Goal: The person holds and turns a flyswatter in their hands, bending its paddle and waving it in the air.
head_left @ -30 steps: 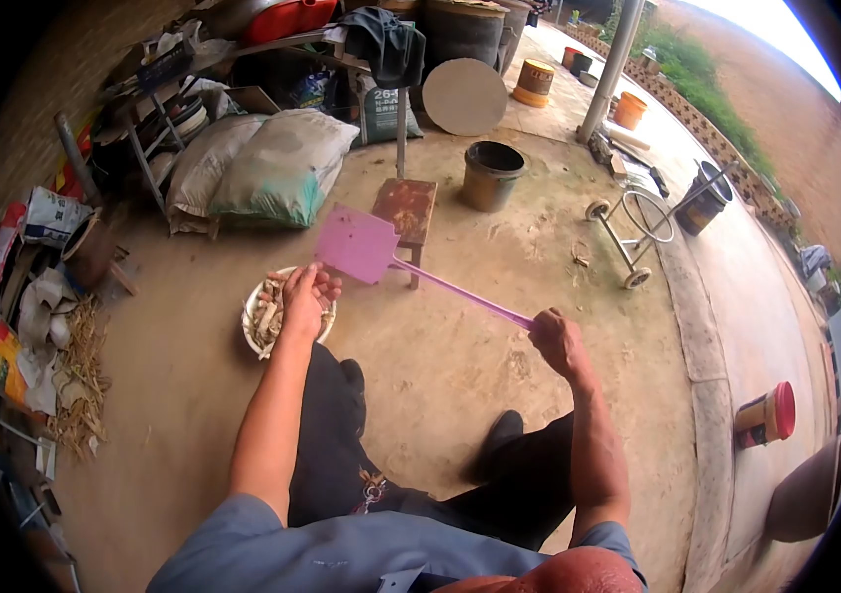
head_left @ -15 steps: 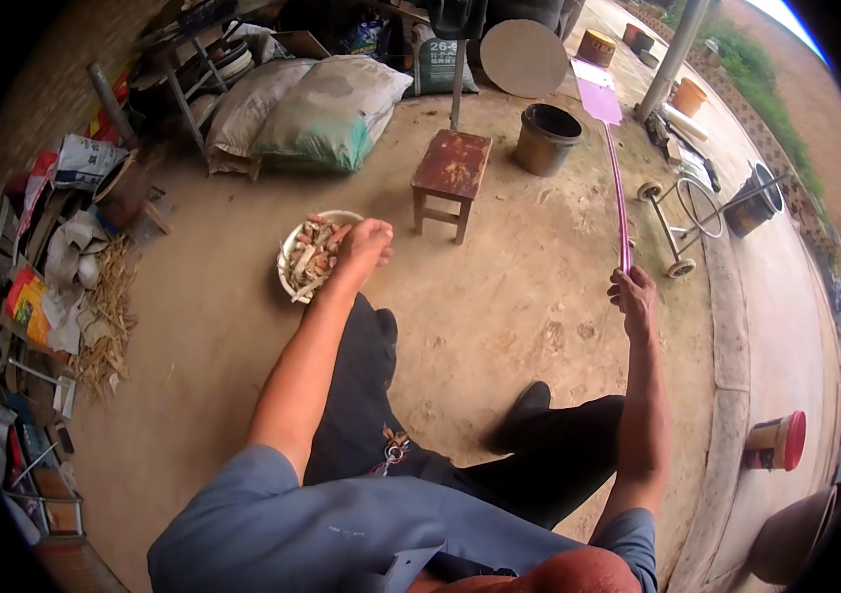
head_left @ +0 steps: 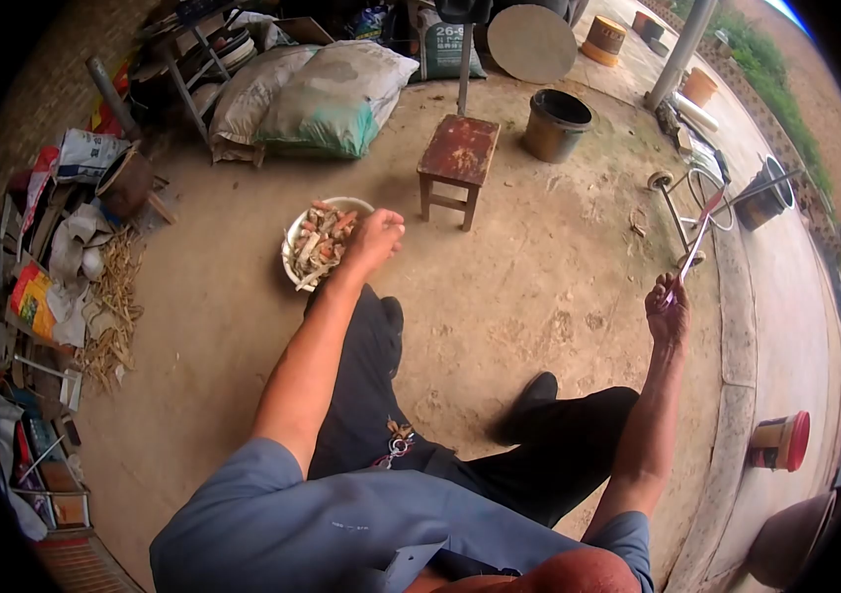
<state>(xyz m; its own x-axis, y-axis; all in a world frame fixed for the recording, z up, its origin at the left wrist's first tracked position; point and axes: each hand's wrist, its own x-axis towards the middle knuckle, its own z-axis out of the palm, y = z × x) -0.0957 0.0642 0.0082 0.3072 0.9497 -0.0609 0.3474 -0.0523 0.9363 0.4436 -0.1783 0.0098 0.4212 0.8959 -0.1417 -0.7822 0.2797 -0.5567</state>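
Note:
My left hand [head_left: 376,240] is just right of a white bowl [head_left: 288,259], its wrist overlapping the bowl's edge from my viewpoint. Its fingers are curled together, and whatever they may hold is hidden. The bowl is full of pale and orange-brown chunky pieces [head_left: 318,240], whose kind I cannot make out. Out to the right, my right hand [head_left: 669,311] is closed around the handle of a pink fly swatter [head_left: 695,243]. The swatter points up and away to the right, its head seen nearly edge-on.
Ahead stand a worn red stool [head_left: 458,153] and a dark bucket [head_left: 557,128]. Stuffed sacks [head_left: 336,99] lie at the back left, clutter and dry stalks [head_left: 114,306] on the left. At right are a wheeled metal frame [head_left: 677,212] and a red-lidded tub [head_left: 779,441].
The fly swatter has swung right and tilted, from broad side showing to nearly edge-on. My right hand has shifted right and turned. My left hand stays beside the bowl; the view has moved slightly.

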